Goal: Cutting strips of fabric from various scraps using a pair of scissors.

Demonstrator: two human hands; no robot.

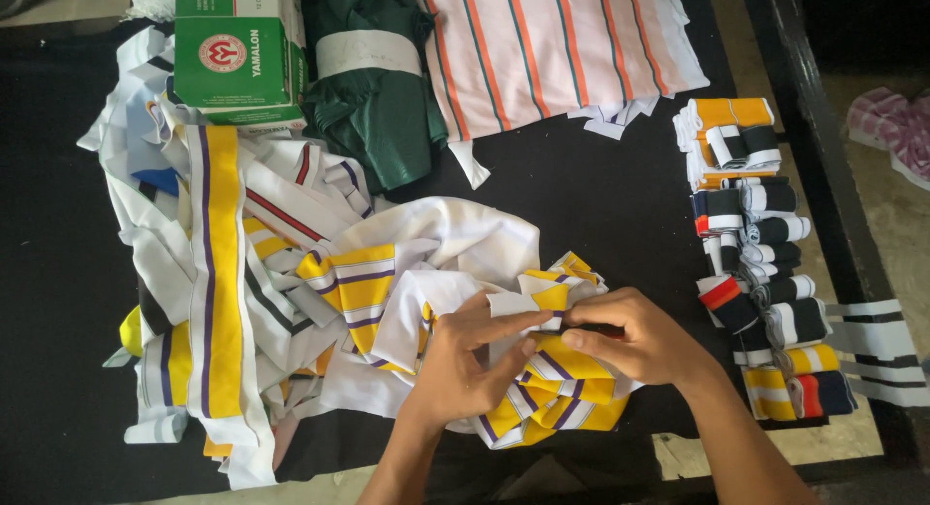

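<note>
Together, the left hand (465,365) and right hand (639,338) pinched a yellow, white and purple striped fabric strip (552,365) between their fingers, just right of the loose strip heap (242,302) on the black tabletop (601,195), where flat, edge-aligned folds would serve best.

Black tabletop (601,200): loose collar strips (223,302) at left edge, folded collars (760,263) along right edge, striped fabric (552,50) at far edge.
</note>
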